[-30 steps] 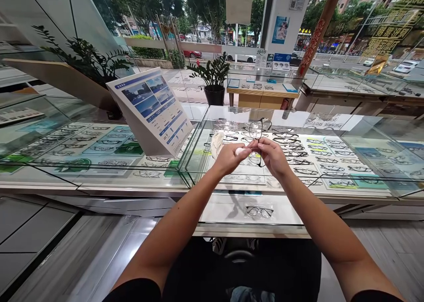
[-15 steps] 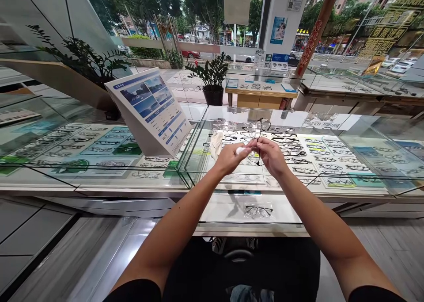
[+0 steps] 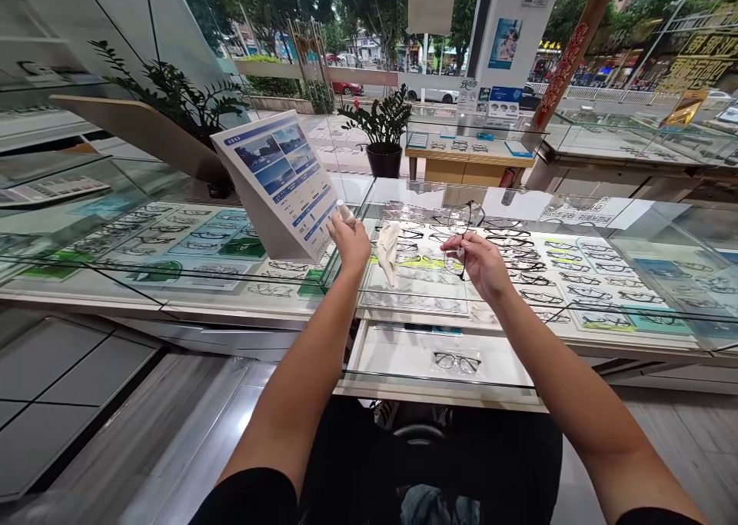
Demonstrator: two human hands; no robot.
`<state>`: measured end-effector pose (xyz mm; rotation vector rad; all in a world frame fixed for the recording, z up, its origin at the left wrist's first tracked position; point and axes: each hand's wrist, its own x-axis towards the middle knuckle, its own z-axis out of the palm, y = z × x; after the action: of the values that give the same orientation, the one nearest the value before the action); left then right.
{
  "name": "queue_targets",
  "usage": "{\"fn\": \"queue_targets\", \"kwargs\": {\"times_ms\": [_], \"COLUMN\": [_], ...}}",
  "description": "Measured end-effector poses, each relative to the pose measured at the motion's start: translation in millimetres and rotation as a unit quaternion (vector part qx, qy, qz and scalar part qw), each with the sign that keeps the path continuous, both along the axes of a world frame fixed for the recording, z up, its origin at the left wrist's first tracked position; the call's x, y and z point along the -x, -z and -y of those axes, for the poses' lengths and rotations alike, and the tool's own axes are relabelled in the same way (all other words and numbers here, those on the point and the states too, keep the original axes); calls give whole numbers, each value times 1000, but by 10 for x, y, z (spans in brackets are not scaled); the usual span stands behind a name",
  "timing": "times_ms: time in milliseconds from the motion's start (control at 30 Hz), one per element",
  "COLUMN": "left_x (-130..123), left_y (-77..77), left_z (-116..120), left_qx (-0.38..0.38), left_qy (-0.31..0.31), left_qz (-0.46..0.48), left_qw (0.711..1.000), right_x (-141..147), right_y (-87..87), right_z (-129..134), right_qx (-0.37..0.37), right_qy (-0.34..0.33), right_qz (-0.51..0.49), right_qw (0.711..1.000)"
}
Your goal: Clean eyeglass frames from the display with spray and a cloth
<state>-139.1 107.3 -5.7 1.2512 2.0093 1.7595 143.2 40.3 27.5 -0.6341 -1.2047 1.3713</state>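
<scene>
From where I stand, two bare hands are out over the glass tabletop [image 3: 420,279]. The left hand [image 3: 350,242], at the wearer's eleven o'clock, has its fingers curled round one small white bottle [image 3: 345,210], near one standing card [image 3: 277,183] at ten o'clock. The card shows four photos; its print is too small for me to read. At one o'clock the right hand [image 3: 483,262] pinches one pair of dark-rimmed glasses [image 3: 463,277], lifted above the tabletop. Between the hands lies one crumpled pale cloth [image 3: 388,253]. One bagged pair of spectacles [image 3: 457,363] sits close in, near twelve, in a white drawer [image 3: 397,353]. Many frames [image 3: 519,252], too many to count surely, fill the case; two potted plants stand beyond, at ten [image 3: 184,98] and twelve [image 3: 383,137].
</scene>
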Motion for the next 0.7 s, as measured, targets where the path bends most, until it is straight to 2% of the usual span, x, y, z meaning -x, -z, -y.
{"fn": "queue_targets", "kwargs": {"times_ms": [433,567,700], "left_x": [16,11,-53], "left_y": [11,37,16], "left_z": [74,79,115], "left_qx": [150,134,49], "left_qy": [-46,-51,-58], "left_qz": [-82,-90,-64], "left_qw": [984,986,995], "right_x": [-40,-54,-65], "right_y": [-111,-116,-112], "right_z": [60,48,40], "right_qx": [-38,-41,-45], "right_qy": [13,15,20], "right_qz": [8,1,14], "right_qw": [999,999,999]}}
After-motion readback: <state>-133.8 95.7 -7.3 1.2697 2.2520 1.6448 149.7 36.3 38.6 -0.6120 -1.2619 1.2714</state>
